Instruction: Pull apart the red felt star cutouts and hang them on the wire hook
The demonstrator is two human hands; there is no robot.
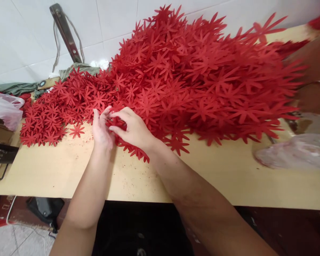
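My left hand is raised over the near edge of the big pile of red flower-shaped cutouts, its palm turned to the right and its fingers stretched out. Close against it is my right hand, thumb and forefinger apart, their tips at the left hand's fingers and palm. Nothing held shows clearly in either hand; a small thing between the fingertips could be hidden. Red cutouts lie under and behind both hands. One single cutout lies flat left of my left hand.
The cutouts cover the rear of the pale wooden table, against a white tiled wall. A clear plastic bag lies at right, another bag at far left. A dark metal bar leans on the wall. A person's limb shows at right.
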